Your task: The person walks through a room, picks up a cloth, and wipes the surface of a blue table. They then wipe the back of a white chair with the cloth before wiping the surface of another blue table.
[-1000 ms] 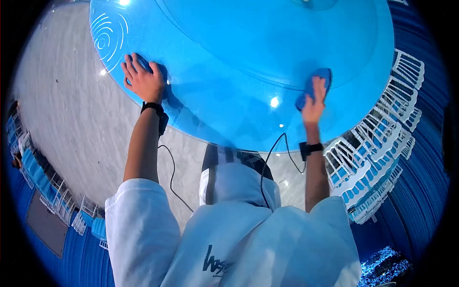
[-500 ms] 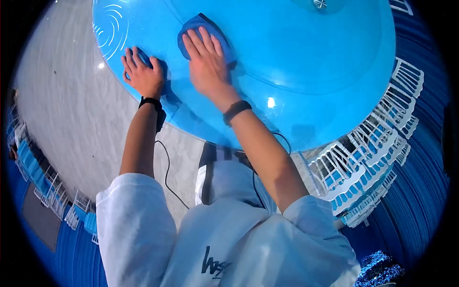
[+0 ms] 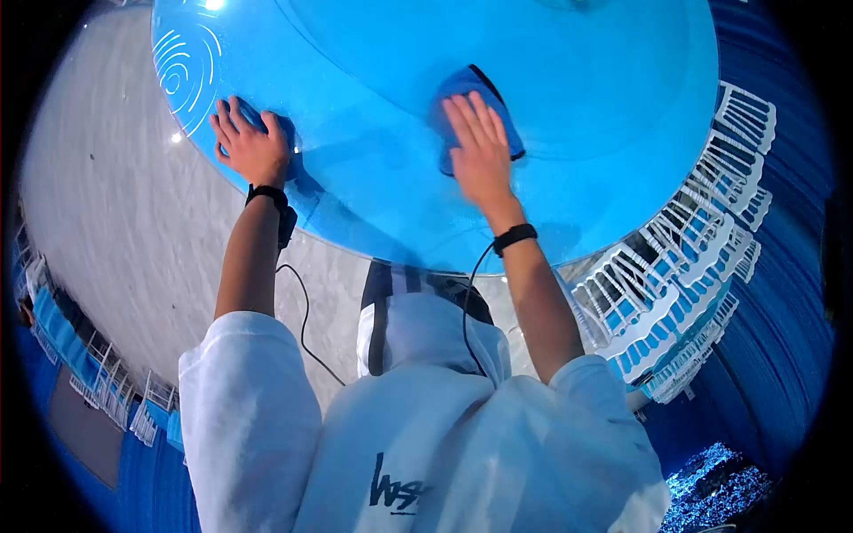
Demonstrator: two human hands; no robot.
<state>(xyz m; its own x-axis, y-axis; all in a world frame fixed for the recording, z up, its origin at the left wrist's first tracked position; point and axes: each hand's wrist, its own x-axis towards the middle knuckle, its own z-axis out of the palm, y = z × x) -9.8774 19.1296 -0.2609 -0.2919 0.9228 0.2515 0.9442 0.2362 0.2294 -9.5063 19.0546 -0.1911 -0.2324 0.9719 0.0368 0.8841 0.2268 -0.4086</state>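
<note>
On a glossy, round blue tabletop (image 3: 613, 80), a dark-blue, black-edged cloth (image 3: 462, 82) lay directly beneath the right hand (image 3: 482, 155), jutting past its straight, ungripping fingers. The splayed left hand (image 3: 256, 151), apparently empty, rested apart.

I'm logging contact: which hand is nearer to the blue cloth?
The right. The right hand lies on top of the blue cloth; the left hand is apart from it, off to its left, near the edge of the blue tabletop.
</note>
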